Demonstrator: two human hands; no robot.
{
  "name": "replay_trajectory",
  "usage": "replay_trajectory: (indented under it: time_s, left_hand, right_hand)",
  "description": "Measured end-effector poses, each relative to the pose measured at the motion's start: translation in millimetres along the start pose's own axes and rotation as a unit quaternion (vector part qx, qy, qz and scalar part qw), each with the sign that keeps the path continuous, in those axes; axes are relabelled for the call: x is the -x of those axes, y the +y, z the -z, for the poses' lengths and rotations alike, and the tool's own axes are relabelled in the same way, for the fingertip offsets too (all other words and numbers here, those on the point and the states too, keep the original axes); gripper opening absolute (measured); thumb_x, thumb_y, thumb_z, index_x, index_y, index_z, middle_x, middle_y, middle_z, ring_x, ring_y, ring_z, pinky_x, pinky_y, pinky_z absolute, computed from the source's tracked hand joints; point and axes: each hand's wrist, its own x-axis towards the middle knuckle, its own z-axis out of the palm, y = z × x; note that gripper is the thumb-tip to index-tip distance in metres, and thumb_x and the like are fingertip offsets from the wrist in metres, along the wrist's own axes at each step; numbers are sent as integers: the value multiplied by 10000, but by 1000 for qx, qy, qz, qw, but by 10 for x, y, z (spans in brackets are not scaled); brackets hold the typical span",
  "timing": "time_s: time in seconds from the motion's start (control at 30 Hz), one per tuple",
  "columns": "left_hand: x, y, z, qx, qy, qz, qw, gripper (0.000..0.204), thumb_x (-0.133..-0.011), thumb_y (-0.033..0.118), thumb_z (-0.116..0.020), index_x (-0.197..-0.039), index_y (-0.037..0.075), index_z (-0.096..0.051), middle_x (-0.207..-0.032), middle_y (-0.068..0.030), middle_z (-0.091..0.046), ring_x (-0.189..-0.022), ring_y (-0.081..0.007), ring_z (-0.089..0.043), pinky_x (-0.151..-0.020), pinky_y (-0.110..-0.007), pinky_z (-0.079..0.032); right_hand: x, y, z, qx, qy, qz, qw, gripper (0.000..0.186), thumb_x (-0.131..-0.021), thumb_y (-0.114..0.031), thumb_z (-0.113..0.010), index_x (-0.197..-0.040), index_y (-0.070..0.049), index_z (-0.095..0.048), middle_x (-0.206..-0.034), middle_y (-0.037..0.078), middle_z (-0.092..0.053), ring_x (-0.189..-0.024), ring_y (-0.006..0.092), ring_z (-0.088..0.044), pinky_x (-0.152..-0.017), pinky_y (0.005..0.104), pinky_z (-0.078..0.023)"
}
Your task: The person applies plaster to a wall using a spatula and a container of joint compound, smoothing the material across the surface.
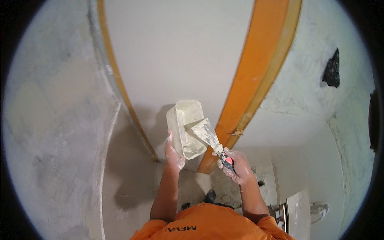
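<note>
In the head view my left hand (173,154) grips a white, paste-coated plastic tub (184,148) by its left side, tilted in front of a pale panel. My right hand (236,168) is closed round the dark handle of a putty knife (203,130), whose wide metal blade is smeared with off-white paste and lies over the tub's opening. Both hands have pale paste on their fingers.
The pale panel (174,48) has an orange frame (256,60) on its right. Mottled plastered walls (52,100) flank it. A black patch (332,70) sits on the right wall. Below are my shoe (210,196), the grimy floor and a board (298,212) at lower right.
</note>
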Motion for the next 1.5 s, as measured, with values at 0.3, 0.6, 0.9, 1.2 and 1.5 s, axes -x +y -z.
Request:
replay_trajectory:
  time_s: [0.3,0.6,0.9,1.2,1.5]
  left_hand:
    - [1017,432,110,-129,103,-142,976,603,-1046,478,-360,-1496,77,-335,-1462,-97,-453,-1320,-270,-484,-1080,-435,-438]
    - [1275,760,475,-207,129,-339,909,511,-1023,441,-409,-1389,89,-474,-1295,-92,-594,-1144,-284,-622,-899,-451,-568]
    - [1499,772,497,-50,263,-424,865,532,-1018,409,-387,-1407,54,-460,-1327,-132,-583,-1165,-318,-606,-974,-472,-518]
    - [2015,429,646,-65,382,-534,751,502,-999,399,-416,-1345,54,-527,-1244,-100,-631,-1092,-278,-644,-882,-437,-568]
    - [2052,131,743,22,427,-577,696,474,-1002,335,-430,-1351,25,-517,-1229,-111,-626,-1051,-276,-649,-836,-425,-578]
  right_hand:
    - [-33,123,-261,-154,-221,-19,963,282,-990,-228,-514,-1093,21,-594,-709,91,-573,-488,125,-475,-407,244,-367]
    - [-1080,162,-845,-103,-407,-48,906,334,-988,-340,-508,-1122,-42,-581,-725,9,-526,-508,102,-443,-416,230,-334]
    - [-2017,565,-1625,49,-438,-29,897,160,-936,-142,-573,-1078,-84,-529,-786,39,-533,-636,144,-529,-561,286,-418]
    - [-2402,1159,-2726,451,-317,290,783,480,-921,-113,-535,-1300,115,-350,-1074,346,-611,-1054,468,-611,-920,548,-451]
    - [-1992,1856,-1946,527,-457,256,670,475,-914,-128,-554,-1276,77,-324,-1017,335,-620,-1004,479,-626,-888,524,-493]
